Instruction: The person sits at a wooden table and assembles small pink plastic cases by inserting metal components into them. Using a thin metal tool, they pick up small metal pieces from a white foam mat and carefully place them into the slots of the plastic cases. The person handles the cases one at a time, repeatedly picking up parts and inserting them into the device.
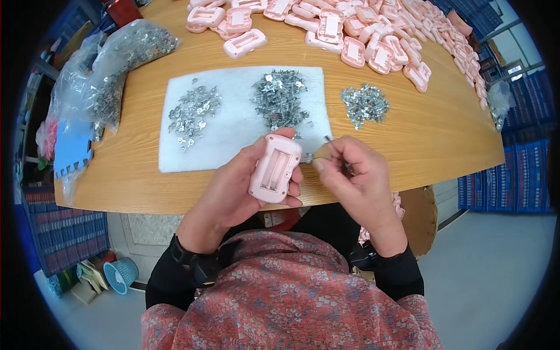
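Note:
My left hand (233, 181) is closed around a pale pink plastic casing (276, 170). The casing faces up and shows an oblong battery compartment with a screw hole near each corner. Just to its right, my right hand (359, 178) has thumb and fingers pinched together. A small shiny metal piece (308, 157) shows at those fingertips, beside the casing. Something tan covers or sits at the fingertip, and a short dark tip sticks out above; I cannot make out what they are. Behind the casing lies a dense heap of metal battery contacts (280, 99) on a white foam sheet (233, 157).
A looser heap of contacts (195, 111) lies on the sheet's left, another heap (364, 105) on the bare wood to the right. Many pink casings (379, 55) pile up at the back. Plastic bags of metal parts (131, 52) and a blue foam mat (73, 146) stand left.

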{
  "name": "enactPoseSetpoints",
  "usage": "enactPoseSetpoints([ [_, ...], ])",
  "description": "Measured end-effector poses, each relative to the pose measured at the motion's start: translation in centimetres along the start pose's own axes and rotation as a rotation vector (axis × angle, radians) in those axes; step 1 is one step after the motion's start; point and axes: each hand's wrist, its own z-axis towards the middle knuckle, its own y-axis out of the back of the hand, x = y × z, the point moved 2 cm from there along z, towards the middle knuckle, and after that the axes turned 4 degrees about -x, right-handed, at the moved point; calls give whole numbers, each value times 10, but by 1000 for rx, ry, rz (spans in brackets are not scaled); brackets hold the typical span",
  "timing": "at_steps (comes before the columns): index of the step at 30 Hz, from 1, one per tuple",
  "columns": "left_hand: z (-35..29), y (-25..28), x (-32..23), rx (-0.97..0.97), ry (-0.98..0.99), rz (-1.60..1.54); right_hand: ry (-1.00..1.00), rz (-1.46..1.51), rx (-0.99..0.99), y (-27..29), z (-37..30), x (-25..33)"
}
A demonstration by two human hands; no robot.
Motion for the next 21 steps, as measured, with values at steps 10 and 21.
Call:
enactPoseSetpoints([
  [10, -6, 5, -2, 13, -15, -34, 167, -185, 62, -21, 12, 16],
  [21, -4, 7, 2, -85, 26, 30, 198, -287, 52, -27, 15, 9],
])
